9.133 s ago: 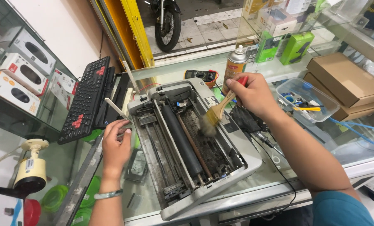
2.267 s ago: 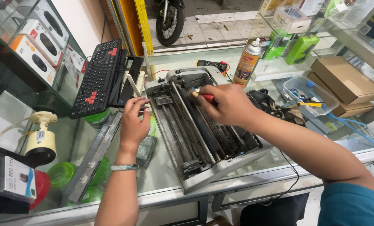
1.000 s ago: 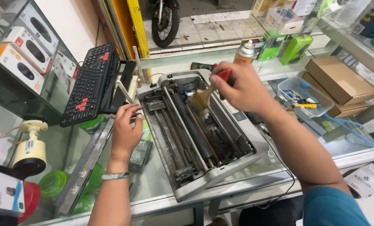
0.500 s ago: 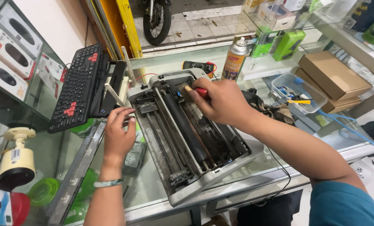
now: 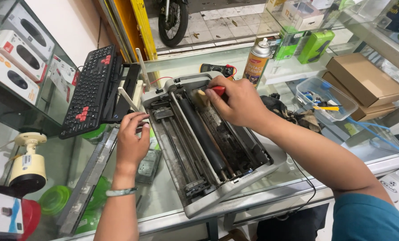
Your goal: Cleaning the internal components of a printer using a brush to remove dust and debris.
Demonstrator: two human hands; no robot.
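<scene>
An opened grey printer [image 5: 235,185] with a black roller [image 5: 204,134] and dusty inner rails lies on the glass counter. My right hand [image 5: 237,103] grips a red-handled brush [image 5: 209,92], whose pale bristles touch the far end of the mechanism near the roller. My left hand [image 5: 132,138] rests on the printer's left edge, fingers spread on the casing, a pale bangle on the wrist.
A black keyboard [image 5: 92,87] with red keys leans at the left. A spray can [image 5: 257,62] and a multimeter [image 5: 215,70] stand behind the printer. At right are a clear plastic tub [image 5: 326,96] of small tools, cardboard boxes [image 5: 364,80], and a dark rag [image 5: 293,116]. A white camera [image 5: 27,163] sits at far left.
My right hand has carried the brush from the printer's middle up to its far end. My left hand stays on the left edge. The view has shifted a little.
</scene>
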